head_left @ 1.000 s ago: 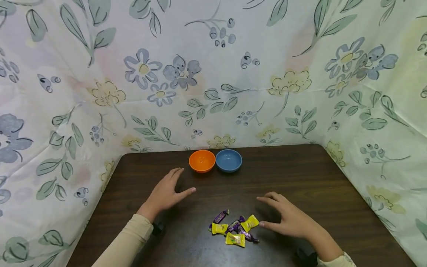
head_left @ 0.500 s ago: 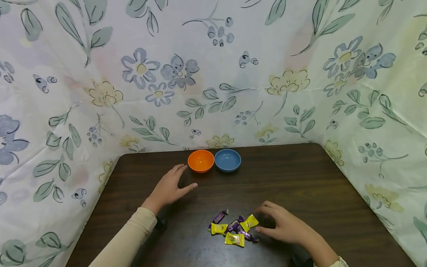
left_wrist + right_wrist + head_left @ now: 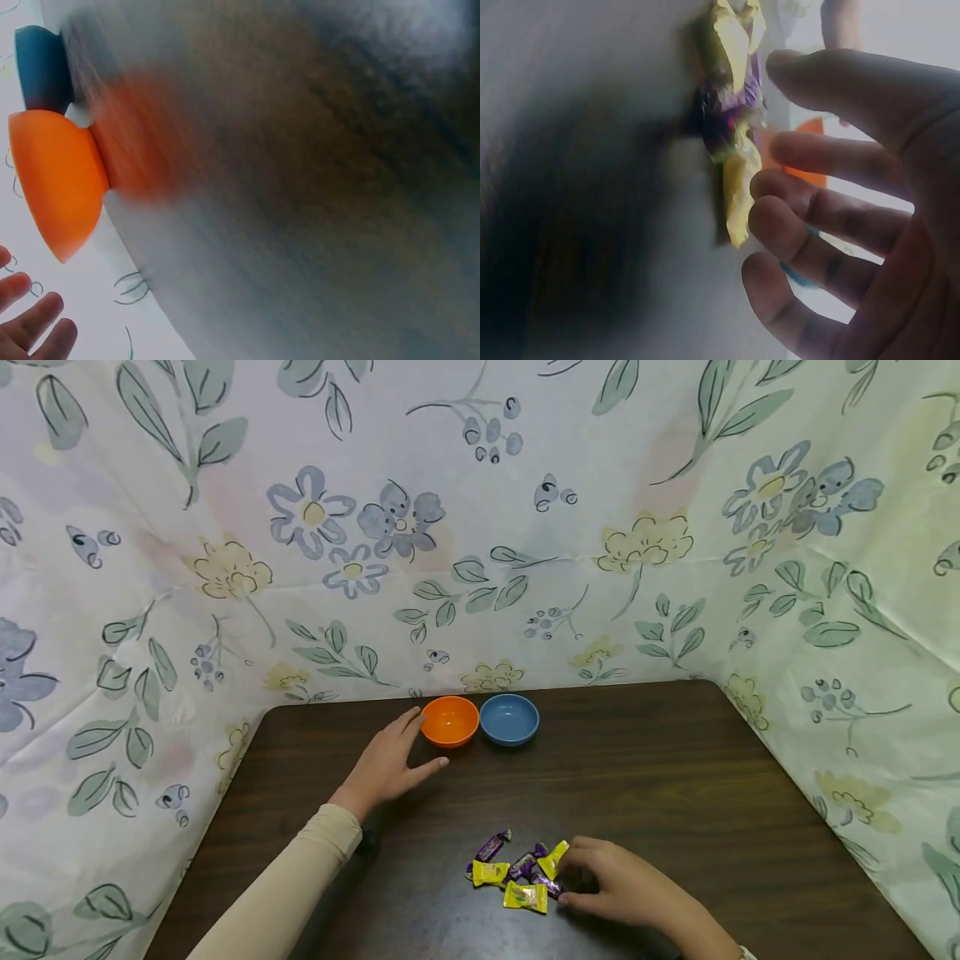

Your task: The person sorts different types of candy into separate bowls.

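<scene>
My right grip (image 3: 626, 887), loosely curled, empty, is now up against the candies (image 3: 522, 865); left grip (image 3: 386, 767), spread, empty, is nearer orange bowl (image 3: 450, 724).

On your table (image 3: 675, 760), candies (image 3: 522, 864) lie before the left bowl (image 3: 450, 724) and right bowl (image 3: 510, 721), your left fingers (image 3: 405, 725) beside the left bowl, right fingers (image 3: 588, 855) at the candies' right.

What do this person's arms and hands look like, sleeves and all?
The left hand and right hand are bare. The left sleeve is long and plain cream, with a dark object beside its cuff; the right sleeve barely shows.
</scene>
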Motion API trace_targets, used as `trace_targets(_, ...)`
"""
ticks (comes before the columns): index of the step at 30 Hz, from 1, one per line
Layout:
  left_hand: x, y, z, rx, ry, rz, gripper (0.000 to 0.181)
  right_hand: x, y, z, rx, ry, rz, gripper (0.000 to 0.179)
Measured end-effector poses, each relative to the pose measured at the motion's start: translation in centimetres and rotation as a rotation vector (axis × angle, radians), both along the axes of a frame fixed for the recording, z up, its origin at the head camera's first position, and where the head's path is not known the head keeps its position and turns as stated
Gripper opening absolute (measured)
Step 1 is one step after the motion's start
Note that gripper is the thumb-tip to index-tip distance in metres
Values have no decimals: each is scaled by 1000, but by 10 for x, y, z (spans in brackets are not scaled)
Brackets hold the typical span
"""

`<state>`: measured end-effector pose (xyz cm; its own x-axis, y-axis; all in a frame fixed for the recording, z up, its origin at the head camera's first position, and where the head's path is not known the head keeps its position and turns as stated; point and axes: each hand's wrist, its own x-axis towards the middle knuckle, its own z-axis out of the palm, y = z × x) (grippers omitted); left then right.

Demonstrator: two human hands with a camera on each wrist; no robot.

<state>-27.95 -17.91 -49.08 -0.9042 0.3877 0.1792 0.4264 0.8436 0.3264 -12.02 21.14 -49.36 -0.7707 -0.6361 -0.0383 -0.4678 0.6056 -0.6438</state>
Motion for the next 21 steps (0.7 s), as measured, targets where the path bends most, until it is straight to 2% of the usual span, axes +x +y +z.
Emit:
trace_targets(9,-11,6,-5,-40,-8,-4,106,3,-4,-4,44,26,-5,21)
trace_targets(21,-28,12,-4,-70,-2,4,106,3,-9,-8,101,73,13,11)
